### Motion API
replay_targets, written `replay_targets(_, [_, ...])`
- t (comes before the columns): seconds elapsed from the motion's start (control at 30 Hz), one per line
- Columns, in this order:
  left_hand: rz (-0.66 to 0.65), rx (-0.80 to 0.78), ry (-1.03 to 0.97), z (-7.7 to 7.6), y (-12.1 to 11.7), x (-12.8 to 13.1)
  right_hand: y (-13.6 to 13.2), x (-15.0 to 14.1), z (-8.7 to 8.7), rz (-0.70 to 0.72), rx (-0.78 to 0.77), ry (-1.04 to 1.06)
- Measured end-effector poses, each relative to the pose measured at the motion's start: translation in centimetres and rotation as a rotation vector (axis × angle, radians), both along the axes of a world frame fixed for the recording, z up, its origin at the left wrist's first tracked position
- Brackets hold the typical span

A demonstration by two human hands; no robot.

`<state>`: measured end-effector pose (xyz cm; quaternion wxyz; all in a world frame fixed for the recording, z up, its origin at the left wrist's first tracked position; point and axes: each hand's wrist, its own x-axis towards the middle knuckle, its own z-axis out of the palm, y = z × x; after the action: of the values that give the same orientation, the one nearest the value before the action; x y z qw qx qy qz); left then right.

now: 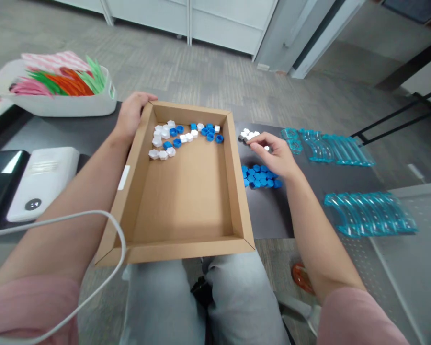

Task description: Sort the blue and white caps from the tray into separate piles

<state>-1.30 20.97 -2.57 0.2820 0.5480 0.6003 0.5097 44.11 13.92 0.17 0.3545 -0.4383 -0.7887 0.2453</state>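
A shallow cardboard tray point(187, 211) rests on my lap and against the table edge. Several white and blue hexagonal caps point(181, 135) lie loose at its far end. My left hand point(131, 114) grips the tray's far left corner. My right hand point(275, 154) reaches over the dark table, fingers pinched on a white cap beside a small cluster of white caps point(247, 135). Just below that hand sits a packed group of blue caps point(258, 176).
Two rows of clear teal curved pieces point(330, 146) point(369, 213) lie on the right of the dark mat. A white bin of coloured strips point(61, 84) stands at the back left. A white device point(39, 179) and a cable point(104, 268) lie near my left arm.
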Motion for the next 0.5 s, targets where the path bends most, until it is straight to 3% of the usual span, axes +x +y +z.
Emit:
replay_targets(0.1, [-0.004, 0.056, -0.038, -0.3, 0.1, 0.2, 0.4, -2.2, 1.8, -0.015, 0.070, -0.050])
replay_targets(0.23, [-0.035, 0.086, -0.097, -0.9, 0.1, 0.4, 2.9, -7.4, 4.2, 0.165, 0.151, -0.386])
replay_targets(0.37, [-0.054, 0.106, -0.109, -1.4, 0.4, 0.5, 5.9, -12.2, 4.0, 0.287, 0.185, -0.742])
replay_targets(0.5, [-0.037, 0.103, -0.114, -1.4, 0.5, 0.5, 6.8, -14.2, 3.3, 0.310, 0.163, -0.891])
